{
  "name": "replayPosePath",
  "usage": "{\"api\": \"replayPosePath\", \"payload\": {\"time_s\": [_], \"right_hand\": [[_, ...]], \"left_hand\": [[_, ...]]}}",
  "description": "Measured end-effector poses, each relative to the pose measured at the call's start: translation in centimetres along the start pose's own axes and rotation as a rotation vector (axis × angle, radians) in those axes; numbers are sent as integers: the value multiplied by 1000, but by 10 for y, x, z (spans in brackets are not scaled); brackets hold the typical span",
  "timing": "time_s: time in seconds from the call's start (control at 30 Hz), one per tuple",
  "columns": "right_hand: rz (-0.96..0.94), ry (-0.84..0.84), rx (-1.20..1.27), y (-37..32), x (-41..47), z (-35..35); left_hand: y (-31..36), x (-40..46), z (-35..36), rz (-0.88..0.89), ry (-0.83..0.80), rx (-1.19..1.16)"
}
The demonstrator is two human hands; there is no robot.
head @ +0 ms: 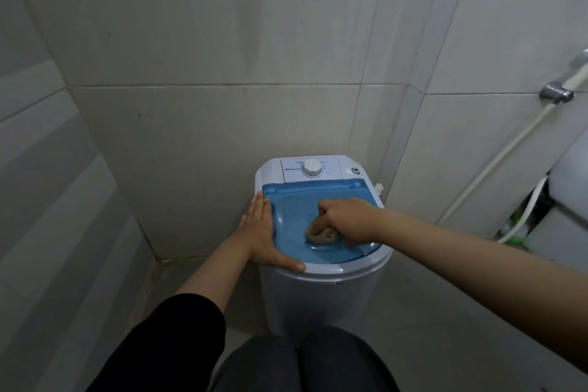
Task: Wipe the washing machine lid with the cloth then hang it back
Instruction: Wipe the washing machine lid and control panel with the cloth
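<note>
A small white washing machine stands against the tiled back wall. Its translucent blue lid is closed. My right hand presses a crumpled tan cloth onto the middle of the lid, fingers closed around it. My left hand lies flat with fingers together on the lid's left edge, thumb along the white front rim, holding nothing.
A white control panel with a round dial sits behind the lid. A shower hose and its wall bracket hang on the right wall above a white fixture. Tiled walls close in left and behind. My dark-clothed knees are near the machine.
</note>
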State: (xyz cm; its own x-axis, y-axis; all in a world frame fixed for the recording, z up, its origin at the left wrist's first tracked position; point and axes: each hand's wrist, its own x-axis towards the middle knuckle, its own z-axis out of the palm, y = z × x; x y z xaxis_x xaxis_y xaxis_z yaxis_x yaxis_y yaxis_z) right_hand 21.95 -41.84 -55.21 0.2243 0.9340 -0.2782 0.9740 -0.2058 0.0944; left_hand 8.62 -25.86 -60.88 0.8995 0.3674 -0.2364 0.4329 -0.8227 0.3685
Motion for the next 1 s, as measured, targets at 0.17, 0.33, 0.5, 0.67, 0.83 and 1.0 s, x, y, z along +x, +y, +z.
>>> {"api": "replayPosePath", "payload": {"time_s": [0.17,0.33,0.5,0.67,0.83,1.0], "right_hand": [[11,-124,-124,3,1,-17],[52,-197,-257,-2,9,-26],[137,-308,-329,-9,10,-35],[198,-216,-228,-7,8,-24],[296,123,229,21,-51,26],[318,403,286,6,-83,72]], "left_hand": [[3,3,1,3,-7,16],[2,3,0,3,-3,17],[2,2,-1,1,-6,17],[2,2,-1,-4,-4,6],[1,4,0,3,11,-16],[1,3,0,3,15,-15]]}}
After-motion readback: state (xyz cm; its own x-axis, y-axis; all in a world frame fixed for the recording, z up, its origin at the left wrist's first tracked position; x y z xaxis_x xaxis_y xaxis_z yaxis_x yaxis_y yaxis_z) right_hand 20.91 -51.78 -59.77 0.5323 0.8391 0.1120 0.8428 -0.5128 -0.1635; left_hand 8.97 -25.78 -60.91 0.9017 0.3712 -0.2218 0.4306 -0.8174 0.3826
